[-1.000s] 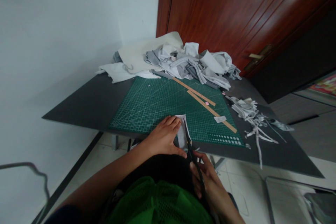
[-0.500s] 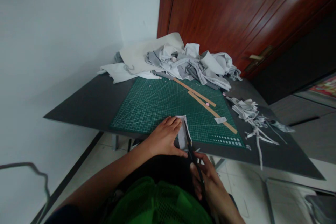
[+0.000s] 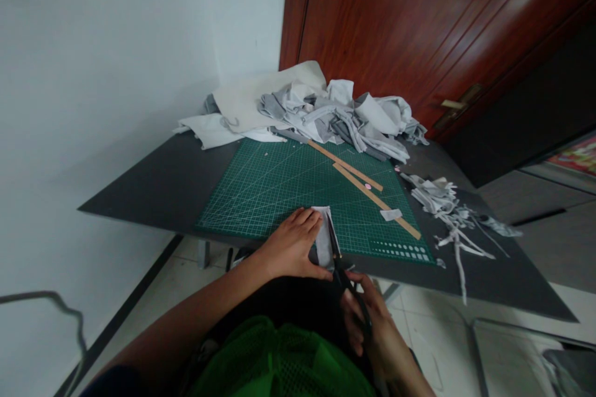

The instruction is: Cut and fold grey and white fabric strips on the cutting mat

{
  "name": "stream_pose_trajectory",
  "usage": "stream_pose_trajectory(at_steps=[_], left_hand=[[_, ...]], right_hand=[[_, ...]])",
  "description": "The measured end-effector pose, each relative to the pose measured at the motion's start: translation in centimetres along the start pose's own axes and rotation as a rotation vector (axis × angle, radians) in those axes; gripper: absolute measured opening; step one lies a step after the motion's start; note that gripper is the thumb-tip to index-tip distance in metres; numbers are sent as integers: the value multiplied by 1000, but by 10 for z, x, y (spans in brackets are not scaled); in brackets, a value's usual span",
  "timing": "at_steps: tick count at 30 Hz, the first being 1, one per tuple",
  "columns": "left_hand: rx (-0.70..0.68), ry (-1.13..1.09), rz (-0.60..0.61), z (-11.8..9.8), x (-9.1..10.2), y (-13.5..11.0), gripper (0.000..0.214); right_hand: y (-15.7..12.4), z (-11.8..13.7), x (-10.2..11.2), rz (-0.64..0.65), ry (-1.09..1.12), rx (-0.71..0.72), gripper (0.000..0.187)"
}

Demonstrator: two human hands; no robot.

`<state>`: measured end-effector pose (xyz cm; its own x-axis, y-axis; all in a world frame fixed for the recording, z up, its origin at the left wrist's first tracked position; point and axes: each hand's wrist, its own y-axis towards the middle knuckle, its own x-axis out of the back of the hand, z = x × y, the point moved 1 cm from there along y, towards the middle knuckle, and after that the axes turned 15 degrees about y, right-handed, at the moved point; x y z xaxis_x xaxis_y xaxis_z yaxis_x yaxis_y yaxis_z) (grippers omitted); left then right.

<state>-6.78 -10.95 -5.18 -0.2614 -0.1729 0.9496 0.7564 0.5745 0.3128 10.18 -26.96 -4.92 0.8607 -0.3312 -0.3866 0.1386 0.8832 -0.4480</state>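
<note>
A small pale grey piece of fabric (image 3: 323, 245) lies at the near edge of the green cutting mat (image 3: 274, 180). My left hand (image 3: 293, 242) rests flat on its left side, fingers stretched forward and the thumb spread toward the scissors. My right hand (image 3: 372, 322) is wrapped round the black handles of a pair of scissors (image 3: 342, 279). The blades point away from me and run along the fabric's right edge. Part of the right fingers is hidden behind the handles.
Two tan strips (image 3: 358, 184) lie on the mat, with a small pale scrap (image 3: 390, 214) across one. Behind is a heap of grey and white cloth (image 3: 321, 108). Cloth offcuts (image 3: 435, 195) sit on the right of the dark table (image 3: 153, 183).
The scissors' handles have turned and spread slightly in my right hand, while the blades stay at the fabric's right edge. My left hand has stayed in place.
</note>
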Motion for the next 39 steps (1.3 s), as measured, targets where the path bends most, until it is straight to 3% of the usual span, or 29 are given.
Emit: stream_pose_trajectory(at_steps=[6,16,39], left_hand=[[-10,0,19,0,5,1,120],[-14,18,29,0,0,0,120],[-12,6,-13,0,-2,-1,118]], right_hand=[[7,12,-4,9,37,-47,66],[22,13,-12,99,-9,41,60],[19,8,-16,78,-88,83,64]])
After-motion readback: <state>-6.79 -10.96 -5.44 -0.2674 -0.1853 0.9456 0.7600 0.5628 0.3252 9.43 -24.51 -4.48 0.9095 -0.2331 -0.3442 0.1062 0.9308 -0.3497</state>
